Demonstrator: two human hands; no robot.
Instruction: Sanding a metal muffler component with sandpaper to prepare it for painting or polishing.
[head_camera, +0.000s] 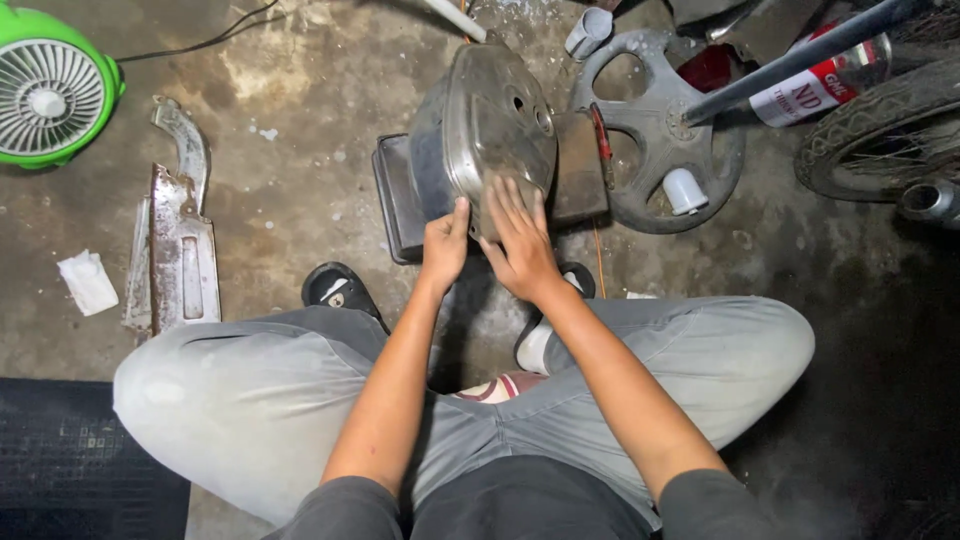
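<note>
Green fan (50, 90), grey trousers (250, 390), dull silver metal cover (490, 120).

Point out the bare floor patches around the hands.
Bare concrete lies between the green fan and the metal cover, above the long metal guard. The right is crowded: a wheel, a tyre.

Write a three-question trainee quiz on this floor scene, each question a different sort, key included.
1. True or false: both hands touch the grey metal cover.
2. Which lies nearest the green fan? A) plastic wheel B) long metal guard C) bottle
3. Fill in: the right hand lies ___ on the cover, fingers spread.

Key: 1 true, the left hand grips its lower edge; 2 B; 3 flat.
</note>
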